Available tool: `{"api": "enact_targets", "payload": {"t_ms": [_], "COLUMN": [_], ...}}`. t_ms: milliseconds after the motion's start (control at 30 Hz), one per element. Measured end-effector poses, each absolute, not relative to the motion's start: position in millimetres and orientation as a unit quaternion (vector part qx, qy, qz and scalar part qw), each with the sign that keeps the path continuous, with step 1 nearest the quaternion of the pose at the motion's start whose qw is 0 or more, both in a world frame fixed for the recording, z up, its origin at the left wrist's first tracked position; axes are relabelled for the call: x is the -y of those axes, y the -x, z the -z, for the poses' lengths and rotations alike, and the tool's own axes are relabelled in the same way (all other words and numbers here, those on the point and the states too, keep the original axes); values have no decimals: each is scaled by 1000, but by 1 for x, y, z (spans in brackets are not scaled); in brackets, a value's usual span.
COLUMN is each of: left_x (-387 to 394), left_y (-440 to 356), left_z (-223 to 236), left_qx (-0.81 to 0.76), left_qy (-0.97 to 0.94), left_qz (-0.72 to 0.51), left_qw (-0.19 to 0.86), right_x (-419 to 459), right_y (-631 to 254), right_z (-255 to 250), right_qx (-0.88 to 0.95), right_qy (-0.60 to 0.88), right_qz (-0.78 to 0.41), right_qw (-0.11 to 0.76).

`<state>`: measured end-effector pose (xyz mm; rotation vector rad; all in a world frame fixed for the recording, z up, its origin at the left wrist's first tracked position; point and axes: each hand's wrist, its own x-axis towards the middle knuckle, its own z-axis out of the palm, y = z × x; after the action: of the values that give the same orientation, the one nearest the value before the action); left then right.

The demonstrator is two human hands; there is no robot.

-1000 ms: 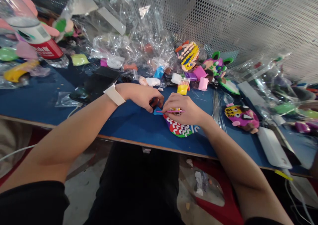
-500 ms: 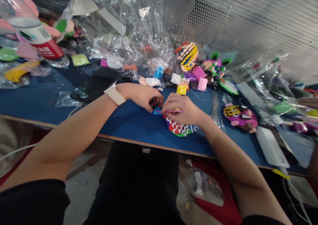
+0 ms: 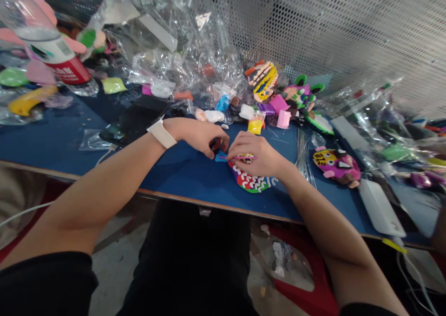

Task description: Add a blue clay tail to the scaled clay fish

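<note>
My right hand point(image 3: 256, 153) is closed on a thin pink modelling tool point(image 3: 241, 157), held almost level with its tip pointing left. At that tip is a small blue clay piece point(image 3: 220, 156). My left hand point(image 3: 205, 137) bends over this piece, thumb and forefinger curled against its edge; the exact contact is partly hidden. Beneath my right hand lies a flat clay figure point(image 3: 252, 180) in red, green, purple and blue, covered with white curved scale marks. The hand hides its upper part.
Behind my hands lie several packets of coloured clay, including a yellow packet point(image 3: 255, 125), and crumpled clear bags point(image 3: 188, 60). A bottle point(image 3: 64, 60) stands at left. To the right are a pink-and-yellow clay figure point(image 3: 336, 166) and a white power bank point(image 3: 381, 207). A perforated panel point(image 3: 331, 28) rises behind.
Both hands keep nearly the same pose over the blue clay piece. The view has shifted very slightly; nothing else has visibly moved.
</note>
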<state>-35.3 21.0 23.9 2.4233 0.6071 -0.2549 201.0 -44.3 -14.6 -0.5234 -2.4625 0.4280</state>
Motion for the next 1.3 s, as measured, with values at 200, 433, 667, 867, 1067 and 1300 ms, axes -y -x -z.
{"api": "enact_targets", "payload": {"t_ms": [200, 433, 667, 867, 1067, 1300], "left_x": [-19, -18, -17, -18, -20, -19], "left_y": [36, 36, 36, 36, 36, 36], "left_z": [-25, -27, -29, -28, -25, -25], "left_qx": [-233, -228, -228, -228, -218, -229], "left_qy": [-919, -921, -920, -922, -925, -923], "left_qz": [88, 88, 93, 92, 87, 89], "left_qw": [307, 303, 305, 300, 300, 297], "right_x": [47, 47, 48, 48, 47, 49], "right_y": [-200, -197, -196, -198, -198, -198], "right_z": [10, 15, 16, 15, 15, 8], "right_qx": [915, 916, 916, 915, 915, 897], "right_qy": [202, 214, 205, 219, 215, 237], "right_qz": [-163, -171, -172, -176, -176, -196], "right_qw": [308, 293, 299, 289, 292, 319]}}
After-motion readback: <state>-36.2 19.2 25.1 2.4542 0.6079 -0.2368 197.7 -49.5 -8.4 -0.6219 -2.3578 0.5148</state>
